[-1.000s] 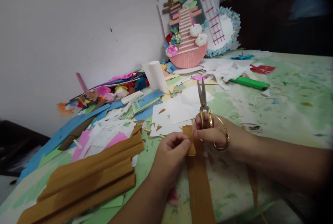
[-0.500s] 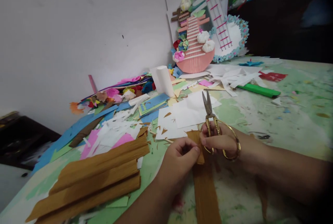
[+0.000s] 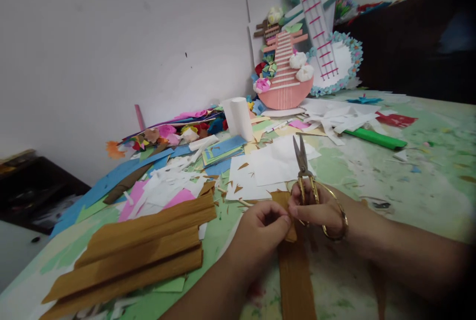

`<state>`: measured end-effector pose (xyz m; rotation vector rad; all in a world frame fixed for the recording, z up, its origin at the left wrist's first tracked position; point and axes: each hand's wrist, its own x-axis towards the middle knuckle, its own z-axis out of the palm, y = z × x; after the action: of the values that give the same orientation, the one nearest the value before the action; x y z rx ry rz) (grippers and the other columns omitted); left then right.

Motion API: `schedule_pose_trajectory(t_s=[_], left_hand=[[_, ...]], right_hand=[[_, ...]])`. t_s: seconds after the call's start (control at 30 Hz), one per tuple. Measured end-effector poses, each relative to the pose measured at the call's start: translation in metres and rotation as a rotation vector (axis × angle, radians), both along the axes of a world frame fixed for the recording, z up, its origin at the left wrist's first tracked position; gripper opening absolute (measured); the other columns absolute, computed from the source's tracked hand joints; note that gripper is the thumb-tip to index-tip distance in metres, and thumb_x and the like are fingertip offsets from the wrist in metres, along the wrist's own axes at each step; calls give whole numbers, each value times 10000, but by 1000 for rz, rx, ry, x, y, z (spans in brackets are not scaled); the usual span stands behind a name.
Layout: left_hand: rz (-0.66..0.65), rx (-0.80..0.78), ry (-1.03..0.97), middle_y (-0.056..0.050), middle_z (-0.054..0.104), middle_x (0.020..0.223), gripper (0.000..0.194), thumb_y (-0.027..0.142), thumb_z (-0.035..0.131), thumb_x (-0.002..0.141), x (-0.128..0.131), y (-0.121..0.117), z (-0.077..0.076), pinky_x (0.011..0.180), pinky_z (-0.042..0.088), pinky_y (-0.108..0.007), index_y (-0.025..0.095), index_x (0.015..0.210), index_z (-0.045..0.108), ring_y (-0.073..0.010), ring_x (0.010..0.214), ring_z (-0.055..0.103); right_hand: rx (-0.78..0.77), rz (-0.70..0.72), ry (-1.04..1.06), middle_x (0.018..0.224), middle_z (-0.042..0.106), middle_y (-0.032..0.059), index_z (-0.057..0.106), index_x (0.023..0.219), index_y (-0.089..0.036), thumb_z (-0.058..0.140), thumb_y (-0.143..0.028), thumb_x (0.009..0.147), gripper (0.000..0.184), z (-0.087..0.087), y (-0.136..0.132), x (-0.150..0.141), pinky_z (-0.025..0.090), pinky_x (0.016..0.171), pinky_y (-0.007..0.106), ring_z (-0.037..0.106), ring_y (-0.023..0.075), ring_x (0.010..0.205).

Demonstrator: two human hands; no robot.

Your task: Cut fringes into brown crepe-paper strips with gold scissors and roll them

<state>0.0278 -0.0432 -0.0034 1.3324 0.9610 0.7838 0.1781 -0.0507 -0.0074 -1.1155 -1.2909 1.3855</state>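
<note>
My left hand (image 3: 256, 233) pinches the folded upper end of a long brown crepe paper strip (image 3: 296, 280), which runs down toward me over the table. Scissors with gold handles (image 3: 302, 159) are held in my right hand (image 3: 327, 213), their slightly parted blades pointing up and away from the paper. The fingertips of that hand also meet the strip's end, close beside my left fingers. To the left lie several folded brown crepe paper pieces (image 3: 137, 245). White sheets (image 3: 273, 164) with small brown scraps sit just beyond my hands.
A pink paper guitar (image 3: 286, 89) and a blue-edged one (image 3: 355, 57) lean at the back wall. A white roll (image 3: 241, 117), coloured paper flowers (image 3: 169, 134), white offcuts (image 3: 171, 181) and a green paper roll (image 3: 375, 137) lie about the table (image 3: 442, 196).
The view has shifted slightly, so everything sits a little farther right and lower. Both hands keep nearly the same hold on the strip and scissors.
</note>
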Motion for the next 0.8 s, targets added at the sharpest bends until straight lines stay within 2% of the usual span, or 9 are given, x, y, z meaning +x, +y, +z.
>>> schedule_pose_trajectory(t_s=[0.1,0.2,0.3,0.37,0.47,0.57,0.8], left_hand=[[30,-72,-87,32,447,520,86,175,574,610,0,0,1,488,288,-196,146,559,511,-66,497,379],[115,-175,-273,21,510,586,87,184,616,586,0,3,1,525,328,-200,149,610,541,-77,548,445],[256,-258,-472,24,552,673,161,191,654,566,0,6,0,522,343,-185,164,695,562,-71,591,485],[305,-286,-551,43,537,640,184,189,661,568,0,8,0,476,323,-166,171,713,550,-46,533,462],[274,-313,-581,64,474,531,164,193,643,594,-2,8,2,406,278,-149,164,687,511,-25,432,383],[237,-335,-556,52,485,520,131,188,600,630,-4,7,4,370,246,-139,161,670,479,-23,405,359],[100,-385,-460,13,551,580,105,144,564,625,-5,2,6,469,371,-178,156,657,464,-64,490,484]], right_hand=[[-8,-87,77,600,441,-29,441,719,-186,602,-269,623,205,6,-3,1,315,465,221,393,91,518],[0,-166,116,583,430,-32,448,704,-189,606,-300,635,206,11,-2,3,298,453,217,378,86,499],[-53,-97,98,534,419,-26,485,671,-173,559,-375,676,215,11,0,4,255,417,215,368,85,469],[-98,-34,124,519,416,-24,512,674,-161,530,-408,694,248,9,2,3,242,410,212,366,82,461],[-114,-45,211,543,437,-27,518,690,-161,582,-362,660,213,7,3,1,267,432,205,387,80,489],[-111,-64,261,594,471,-25,510,726,-173,609,-309,642,188,7,4,0,279,444,200,395,75,506],[-80,-52,58,679,508,-13,501,784,-170,633,-274,603,248,8,1,-1,327,489,221,444,97,560]])
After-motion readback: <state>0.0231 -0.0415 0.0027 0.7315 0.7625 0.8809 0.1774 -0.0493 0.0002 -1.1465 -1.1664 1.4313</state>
